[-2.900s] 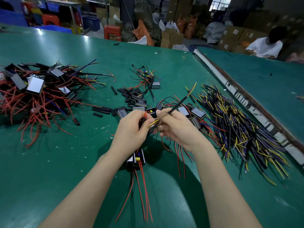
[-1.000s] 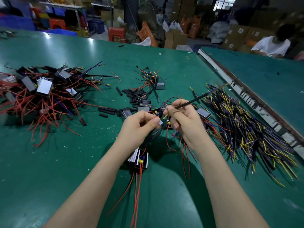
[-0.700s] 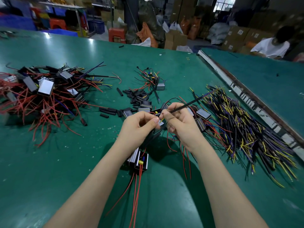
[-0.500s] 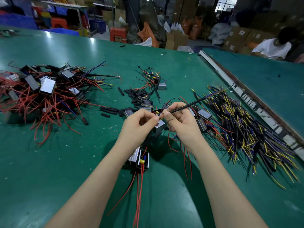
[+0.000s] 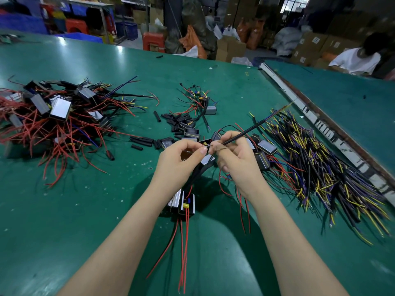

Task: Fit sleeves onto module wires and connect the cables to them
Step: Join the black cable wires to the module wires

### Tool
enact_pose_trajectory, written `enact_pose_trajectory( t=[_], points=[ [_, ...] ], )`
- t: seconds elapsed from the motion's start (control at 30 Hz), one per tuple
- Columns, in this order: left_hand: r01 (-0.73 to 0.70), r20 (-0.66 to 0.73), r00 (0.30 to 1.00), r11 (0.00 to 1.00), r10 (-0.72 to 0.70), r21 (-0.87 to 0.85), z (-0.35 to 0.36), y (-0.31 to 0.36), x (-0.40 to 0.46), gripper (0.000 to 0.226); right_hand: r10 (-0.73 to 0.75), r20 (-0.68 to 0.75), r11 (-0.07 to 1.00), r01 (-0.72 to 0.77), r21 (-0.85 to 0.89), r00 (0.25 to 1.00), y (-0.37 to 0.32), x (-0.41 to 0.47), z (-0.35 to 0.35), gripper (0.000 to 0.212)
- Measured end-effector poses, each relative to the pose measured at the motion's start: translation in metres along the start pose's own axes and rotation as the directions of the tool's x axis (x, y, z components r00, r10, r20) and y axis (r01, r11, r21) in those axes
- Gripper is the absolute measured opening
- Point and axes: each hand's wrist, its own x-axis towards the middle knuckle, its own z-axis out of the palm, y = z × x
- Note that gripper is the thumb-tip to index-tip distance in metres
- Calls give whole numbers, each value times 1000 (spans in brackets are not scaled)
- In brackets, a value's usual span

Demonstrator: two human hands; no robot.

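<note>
Nearest the body, a small cluster of finished modules (image 5: pixel 183 201) lies on the green table (image 5: pixel 64 221), red leads trailing toward the viewer. Above it the left hand (image 5: pixel 178 159) pinches a module wire end between thumb and forefinger, and the right hand (image 5: pixel 236 159) pinches the near end of a black cable (image 5: pixel 254 127). The two pinches now meet tip to tip at a small yellow-and-red joint; a moment ago the cable sat slightly apart and angled lower. Its far end has swung up toward the table divider (image 5: pixel 320 124). That suggests the joining step is under way, though whether the sleeve is seated I cannot tell. Beyond lie loose black sleeves (image 5: pixel 171 121), the cable heap (image 5: pixel 320 167) to the right, and the unfinished modules pile (image 5: pixel 53 116) far left.
</note>
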Motion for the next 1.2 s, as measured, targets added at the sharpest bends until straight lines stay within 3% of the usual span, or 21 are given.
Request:
enact_pose_trajectory(
  t=[0.3, 0.5, 0.67, 0.73, 0.87, 0.97, 1.1, 1.2],
  points=[
    [-56, -61, 997, 998, 56, -2, 1, 4, -5, 11, 114, -27, 993, -114, 9, 993, -1, -1, 1, 22],
    [-210, -76, 969, 943, 237, 260, 1, 7, -9, 11, 133, -41, 989, -135, -59, 990, 0, -1, 2, 23],
    [-376, 15, 902, 770, 431, 516, 0, 6, -9, 6, 188, -34, 982, -188, -9, 982, 3, 1, 3, 24],
    [-320, -21, 928, 827, 371, 462, 0, 6, -10, 8, 190, -39, 982, -190, 7, 981, 4, 1, 2, 24],
    [-51, -6, 999, 993, 51, 102, -2, 8, -4, 18, 181, -73, 983, -183, -29, 981, 3, 1, 0, 21],
    [29, 73, 997, 997, -24, -66, -3, 10, -2, 19, 196, -86, 977, -202, -64, 977, 0, 2, -1, 23],
    [113, 144, 985, 981, -90, -160, -5, 8, -1, 9, 219, -97, 971, -226, -77, 971, -1, 2, -2, 23],
    [219, 265, 948, 965, -175, -145, -7, 5, -2, 14, 236, -105, 970, -240, -28, 966, -1, 2, -2, 22]
  ],
)
